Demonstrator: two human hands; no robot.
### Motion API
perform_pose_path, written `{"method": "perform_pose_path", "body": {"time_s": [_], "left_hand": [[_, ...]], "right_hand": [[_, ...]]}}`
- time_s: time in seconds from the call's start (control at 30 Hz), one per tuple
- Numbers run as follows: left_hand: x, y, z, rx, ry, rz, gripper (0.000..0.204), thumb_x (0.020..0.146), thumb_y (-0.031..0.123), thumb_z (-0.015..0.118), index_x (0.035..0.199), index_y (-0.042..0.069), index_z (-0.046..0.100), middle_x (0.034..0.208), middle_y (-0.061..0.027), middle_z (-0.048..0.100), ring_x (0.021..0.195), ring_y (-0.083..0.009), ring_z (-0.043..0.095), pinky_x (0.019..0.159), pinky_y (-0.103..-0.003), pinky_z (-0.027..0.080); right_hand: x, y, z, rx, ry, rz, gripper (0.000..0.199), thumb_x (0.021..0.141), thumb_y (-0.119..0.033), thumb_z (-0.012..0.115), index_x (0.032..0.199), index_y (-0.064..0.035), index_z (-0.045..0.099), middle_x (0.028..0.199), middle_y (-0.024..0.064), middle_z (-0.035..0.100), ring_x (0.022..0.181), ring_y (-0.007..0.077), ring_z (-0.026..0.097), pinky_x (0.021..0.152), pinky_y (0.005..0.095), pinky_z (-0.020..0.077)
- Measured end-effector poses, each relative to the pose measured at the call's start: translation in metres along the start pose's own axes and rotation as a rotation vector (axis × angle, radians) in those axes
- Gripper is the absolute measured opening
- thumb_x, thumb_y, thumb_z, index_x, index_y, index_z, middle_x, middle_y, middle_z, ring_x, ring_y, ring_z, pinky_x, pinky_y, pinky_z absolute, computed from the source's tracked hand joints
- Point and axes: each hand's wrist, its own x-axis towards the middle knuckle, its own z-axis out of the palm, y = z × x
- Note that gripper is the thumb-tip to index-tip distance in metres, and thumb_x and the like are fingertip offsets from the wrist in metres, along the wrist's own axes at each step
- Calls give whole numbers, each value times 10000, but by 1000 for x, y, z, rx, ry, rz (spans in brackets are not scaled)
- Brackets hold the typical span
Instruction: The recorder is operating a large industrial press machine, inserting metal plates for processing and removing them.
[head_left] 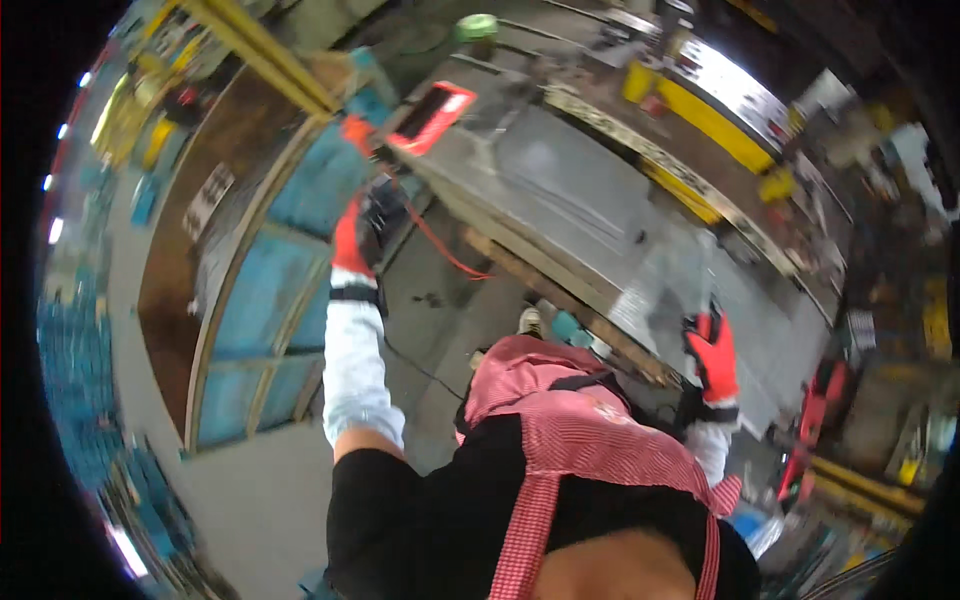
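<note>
Both my hands wear red gloves with black palms and fingers. My left hand (362, 228) is raised at the left, beside the near left corner of the metal worktable (500, 215). Motion blurs its dark fingers, so I cannot tell whether they grip anything. Just beyond them is a red-and-black object (358, 132), too smeared to name. A thin red cord (440, 245) hangs close by. My right hand (712, 355) is over the right part of the table, its fingers apart, near a shiny sheet (675, 290) on the tabletop.
A red-framed dark panel (430, 115) lies at the table's left end. Behind runs a machine with a yellow bar (715, 125). A large wooden-sided cart with blue panels (300, 270) stands left. A green round object (477, 27) sits at the far end.
</note>
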Motion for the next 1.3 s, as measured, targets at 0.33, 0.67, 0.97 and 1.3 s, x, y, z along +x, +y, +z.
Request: {"method": "perform_pose_path", "body": {"time_s": [0.33, 0.67, 0.97, 1.3], "left_hand": [[-53, -146, 142, 357, -581, -624, 382, 895, 254, 451, 1193, 17, 471, 1028, -114, 594, 910, -190, 590, 824, -281, 454], [-3, -190, 208, -593, -580, -404, 521, 889, 325, 410, 1320, 69, 266, 1199, -152, 464, 1138, -300, 436, 957, -421, 355], [-43, -178, 166, -591, -486, -489, 384, 868, 228, 408, 1221, 87, 463, 1093, -80, 573, 958, -201, 552, 831, -339, 423], [87, -141, 356, 565, -1050, 483, 264, 845, 176, 467, 1034, 28, 577, 919, -44, 601, 805, -162, 551, 744, -278, 424]], "right_hand": [[143, 7, 26, -26, -196, -192, 478, 752, -186, 631, 1173, -23, 477, 879, 7, 568, 751, 117, 502, 711, 256, 425], [96, -77, 38, -127, -112, -228, 573, 697, -181, 651, 1227, -79, 460, 868, 50, 575, 753, 138, 531, 718, 270, 433], [-10, -83, 4, -112, -412, -76, 581, 729, -142, 619, 1260, -40, 405, 857, 19, 546, 777, 95, 487, 748, 245, 412], [-49, -87, -9, 447, -99, -66, 652, 711, -100, 595, 1310, -74, 340, 892, 21, 558, 688, 73, 481, 586, 199, 398]]}}
